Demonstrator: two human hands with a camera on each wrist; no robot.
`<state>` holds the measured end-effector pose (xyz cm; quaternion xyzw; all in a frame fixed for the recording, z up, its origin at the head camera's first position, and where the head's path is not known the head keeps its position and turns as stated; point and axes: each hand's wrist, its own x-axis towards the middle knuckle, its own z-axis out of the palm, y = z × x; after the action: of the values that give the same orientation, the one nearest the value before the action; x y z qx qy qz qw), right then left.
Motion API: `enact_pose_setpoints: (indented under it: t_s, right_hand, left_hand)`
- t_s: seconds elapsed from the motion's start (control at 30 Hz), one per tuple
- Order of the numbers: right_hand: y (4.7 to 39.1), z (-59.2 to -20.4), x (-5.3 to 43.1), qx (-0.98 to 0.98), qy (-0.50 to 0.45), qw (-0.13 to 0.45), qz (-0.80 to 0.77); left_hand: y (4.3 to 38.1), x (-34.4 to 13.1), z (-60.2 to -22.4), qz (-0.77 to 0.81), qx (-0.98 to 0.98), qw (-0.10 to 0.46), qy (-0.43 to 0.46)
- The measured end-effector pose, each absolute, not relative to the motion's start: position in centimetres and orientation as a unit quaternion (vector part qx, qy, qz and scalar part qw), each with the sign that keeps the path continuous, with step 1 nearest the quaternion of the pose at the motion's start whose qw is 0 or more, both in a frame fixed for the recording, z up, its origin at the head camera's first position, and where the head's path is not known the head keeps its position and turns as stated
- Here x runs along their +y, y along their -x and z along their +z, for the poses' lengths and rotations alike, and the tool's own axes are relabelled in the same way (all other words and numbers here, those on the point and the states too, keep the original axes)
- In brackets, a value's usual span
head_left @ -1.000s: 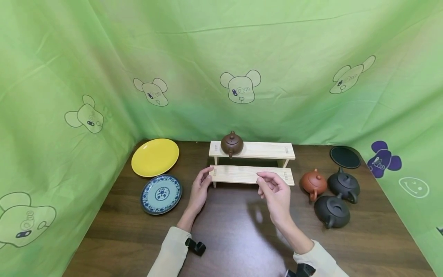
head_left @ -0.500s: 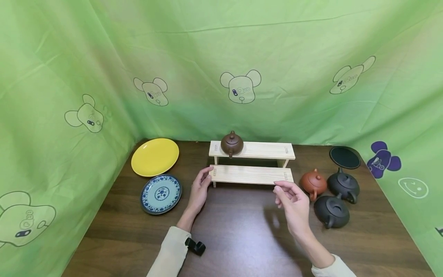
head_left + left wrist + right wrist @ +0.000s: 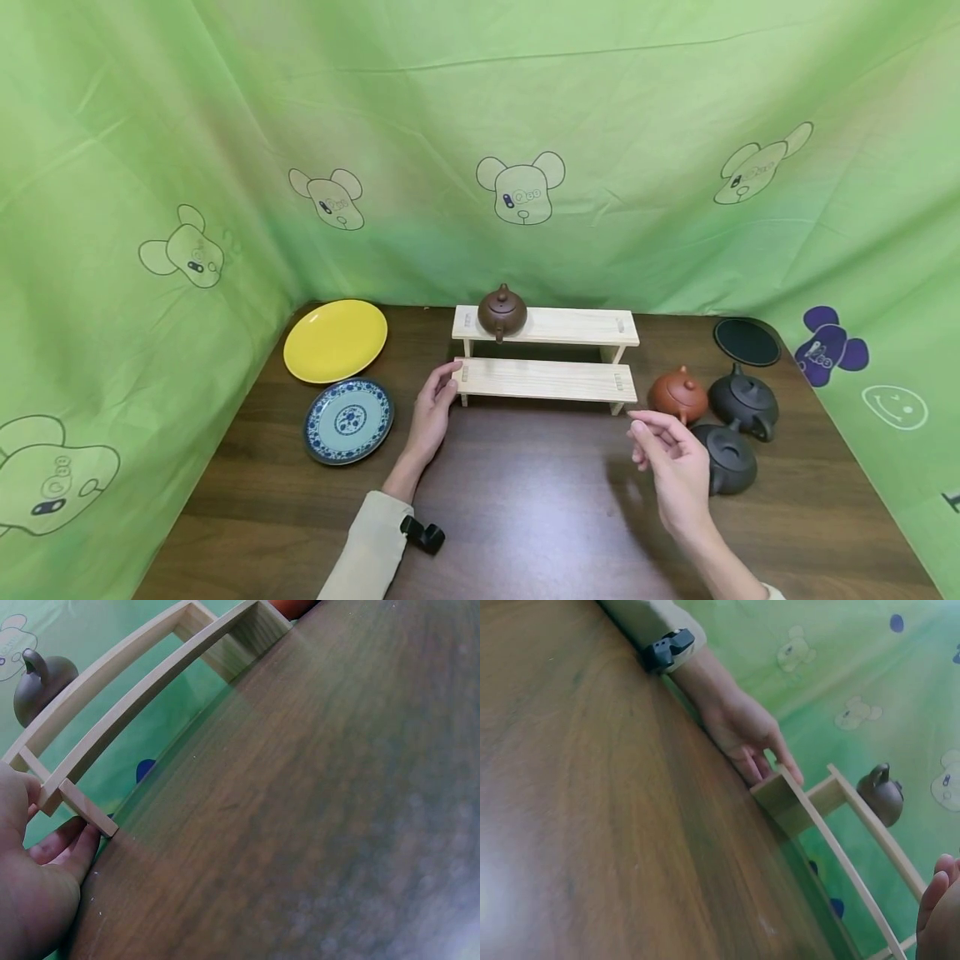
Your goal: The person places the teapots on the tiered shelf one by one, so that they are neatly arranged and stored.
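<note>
A two-tier pale wooden shelf stand (image 3: pixel 543 380) stands at the back of the table. My left hand (image 3: pixel 431 408) grips its left end; in the left wrist view one finger lies at the end of the lower board and the other fingers are beside the leg (image 3: pixel 88 808). A dark brown teapot (image 3: pixel 502 312) sits on the upper tier, towards the left. My right hand (image 3: pixel 678 471) hovers over the table with loosely curled fingers and nothing in them. It is nearest a reddish-brown teapot (image 3: pixel 679 393) and a black teapot (image 3: pixel 731 462), which it partly covers.
Another black teapot (image 3: pixel 745 402) stands behind the nearer black one. Past it lies a dark round mat (image 3: pixel 747 341). At left are a yellow plate (image 3: pixel 335 342) and a blue patterned plate (image 3: pixel 349 422). Green cloth (image 3: pixel 420 167) hangs round the brown wooden table (image 3: pixel 517 500).
My right hand has moved right and nearer, from in front of the lower board to beside the teapots. The left hand and the shelf stand have stayed where they were.
</note>
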<state>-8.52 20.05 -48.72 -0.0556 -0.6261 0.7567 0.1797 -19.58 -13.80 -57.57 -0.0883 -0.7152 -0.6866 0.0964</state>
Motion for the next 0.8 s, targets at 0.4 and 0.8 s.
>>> enact_pose_setpoints:
  t_s: [0.4, 0.8]
  right_hand:
    - [6.6, -49.3, 21.9, -0.614, 0.073, 0.19, 0.763]
    - [4.4, -50.3, 24.8, -0.61, 0.139, 0.183, 0.758]
  left_hand:
    - [20.7, -14.3, -59.3, -0.678, -0.727, 0.081, 0.078]
    - [20.4, -14.1, -58.8, -0.686, -0.721, 0.074, 0.062]
